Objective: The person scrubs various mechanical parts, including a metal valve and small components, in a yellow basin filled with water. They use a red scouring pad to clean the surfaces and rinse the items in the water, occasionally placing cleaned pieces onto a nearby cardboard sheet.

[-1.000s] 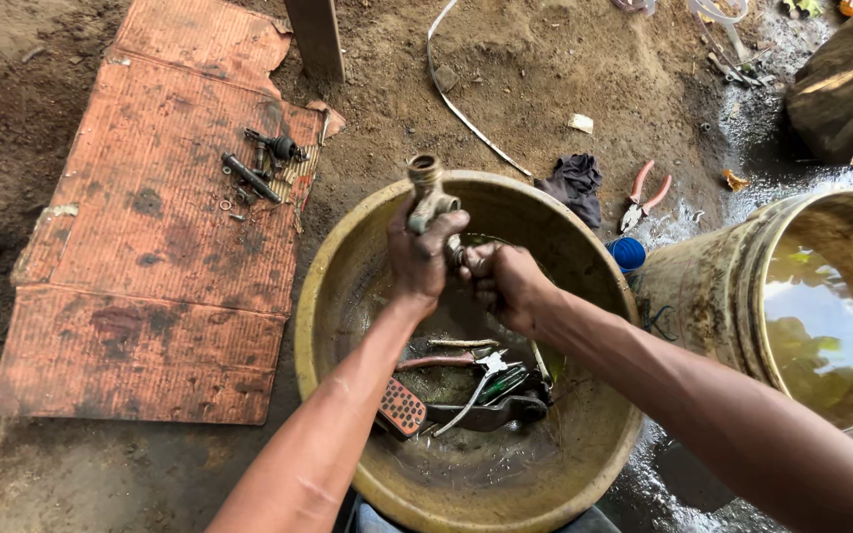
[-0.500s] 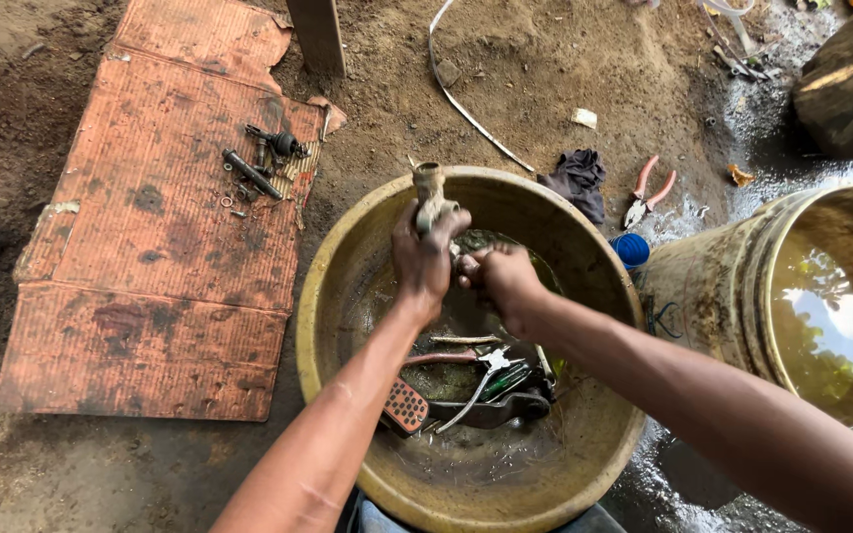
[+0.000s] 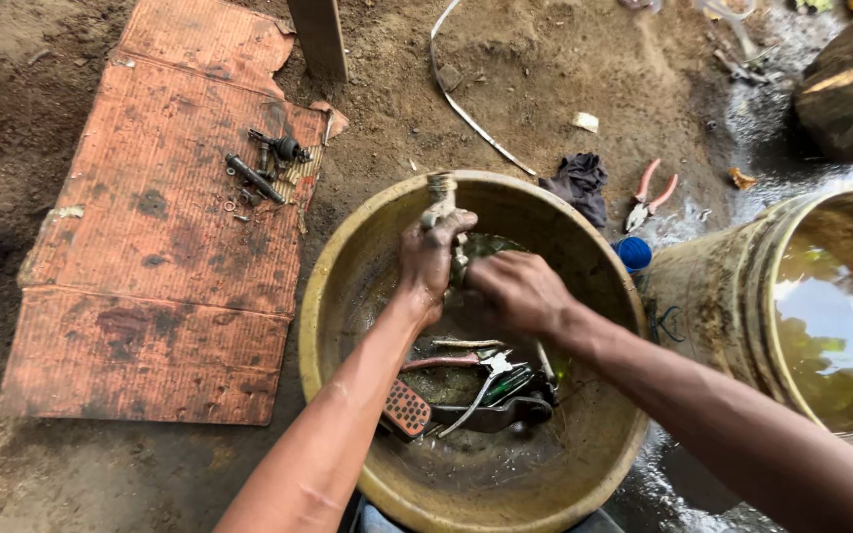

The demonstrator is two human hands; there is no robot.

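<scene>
Gripping the metal fitting (image 3: pixel 439 202) over the yellow basin (image 3: pixel 328 296), our left hand (image 3: pixel 428 259) has fingers curled tight round it. Our right hand (image 3: pixel 517 289) pinches its lower end; best we keep both wrists steady, low over the basin.

Grimy metal fitting (image 3: pixel 440 197) upright over yellow basin (image 3: pixel 348 266).

Bare dirt ground (image 3: pixel 545 89), wet and muddy toward the right edge; a stained reddish cardboard sheet (image 3: pixel 160 266) lies flat at left, in daylight.
</scene>
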